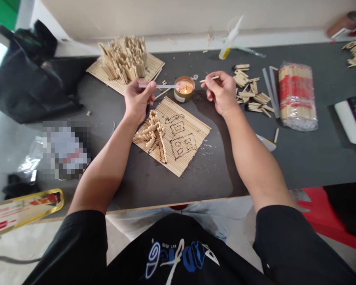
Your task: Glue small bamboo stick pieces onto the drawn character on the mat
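Note:
My left hand pinches a translucent glue stick, whose far end reaches over the lit candle in its small tin. To the right of the flame, my right hand is closed on a short wooden stick, its tip pointing at the candle. Below and between both hands lies a mat of wooden sticks marked with black dotted outlines of characters. Short upright stick pieces stand along the lines on its left part. The outlines on the right are bare.
Behind my left hand, a second mat carries a dense cluster of upright sticks. Loose stick pieces, spare glue sticks and a wrapped stick bundle lie right. A glue bottle stands behind; a black bag sits left.

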